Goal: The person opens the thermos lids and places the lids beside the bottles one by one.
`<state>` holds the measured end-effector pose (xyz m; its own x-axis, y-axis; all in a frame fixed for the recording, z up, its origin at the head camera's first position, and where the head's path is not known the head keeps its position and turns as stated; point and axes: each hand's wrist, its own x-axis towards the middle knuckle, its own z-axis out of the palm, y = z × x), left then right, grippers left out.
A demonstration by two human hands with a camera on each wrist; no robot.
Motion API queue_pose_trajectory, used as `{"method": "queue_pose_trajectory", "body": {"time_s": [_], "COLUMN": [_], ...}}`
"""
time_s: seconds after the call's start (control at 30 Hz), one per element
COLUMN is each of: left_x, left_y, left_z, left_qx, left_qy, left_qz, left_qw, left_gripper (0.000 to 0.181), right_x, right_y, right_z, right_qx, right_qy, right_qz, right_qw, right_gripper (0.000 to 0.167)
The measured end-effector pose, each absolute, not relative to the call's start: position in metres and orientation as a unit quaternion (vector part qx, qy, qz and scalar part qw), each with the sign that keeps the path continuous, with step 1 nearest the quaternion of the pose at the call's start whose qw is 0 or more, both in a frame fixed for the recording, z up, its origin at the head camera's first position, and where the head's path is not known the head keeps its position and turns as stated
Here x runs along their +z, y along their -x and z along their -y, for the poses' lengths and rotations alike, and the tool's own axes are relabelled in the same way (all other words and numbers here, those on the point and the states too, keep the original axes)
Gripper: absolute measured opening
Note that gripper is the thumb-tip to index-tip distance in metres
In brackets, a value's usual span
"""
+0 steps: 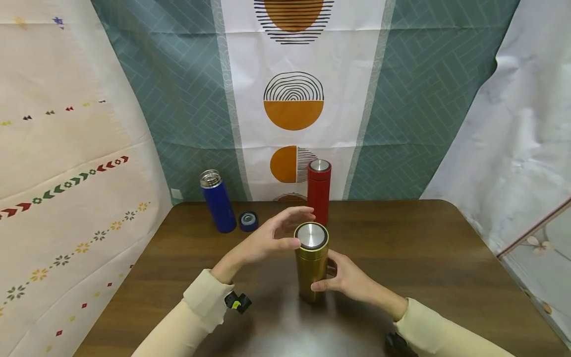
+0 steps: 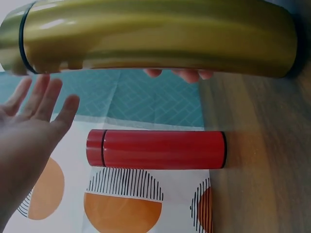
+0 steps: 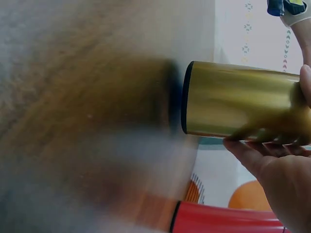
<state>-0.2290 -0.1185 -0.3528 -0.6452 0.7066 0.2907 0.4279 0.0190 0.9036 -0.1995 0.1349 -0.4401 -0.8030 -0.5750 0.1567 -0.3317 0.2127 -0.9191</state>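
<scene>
A gold vacuum flask (image 1: 312, 270) with a steel-topped lid (image 1: 312, 235) stands upright on the table, its dark base at the tabletop. My right hand (image 1: 350, 280) holds the flask's body from the right, thumb in front and fingers behind; in the left wrist view, fingertips (image 2: 189, 75) show past its far side. Beside the lid is my left hand (image 1: 277, 235), fingers spread and loosely bent, thumb tip close to the rim. Whether the thumb touches the lid, I cannot tell. In the left wrist view that hand (image 2: 36, 116) holds nothing.
A red flask (image 1: 318, 196) with its lid on stands behind the gold one. At the back left are an uncapped blue flask (image 1: 218, 206) and its cap (image 1: 248, 221) on the brown wooden table (image 1: 401, 238). Patterned cloths (image 1: 401, 99) hang behind and at the sides.
</scene>
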Motion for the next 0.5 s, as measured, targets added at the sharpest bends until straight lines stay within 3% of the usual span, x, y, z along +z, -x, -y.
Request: {"method": "queue_pose_trajectory", "body": {"time_s": [0.2, 0.5], "left_x": [-0.3584, -0.3605], "left_y": [0.2284, 0.2303], "left_z": [0.1207, 0.1149], "left_qx": [0.563, 0.556], "left_qy": [-0.428, -0.442], "left_qz": [-0.686, -0.676], "left_qw": [0.169, 0.195], "left_gripper": [0.082, 0.076], "right_x": [-0.446, -0.4481], "right_y": [0.1979, 0.2019], "right_z": [-0.1338, -0.1361], "right_qx": [-0.558, -0.556], "right_qy": [0.316, 0.348], "right_qz": [-0.758, -0.739], "right_qw": [0.123, 0.153], "right_gripper": [0.06, 0.057]}}
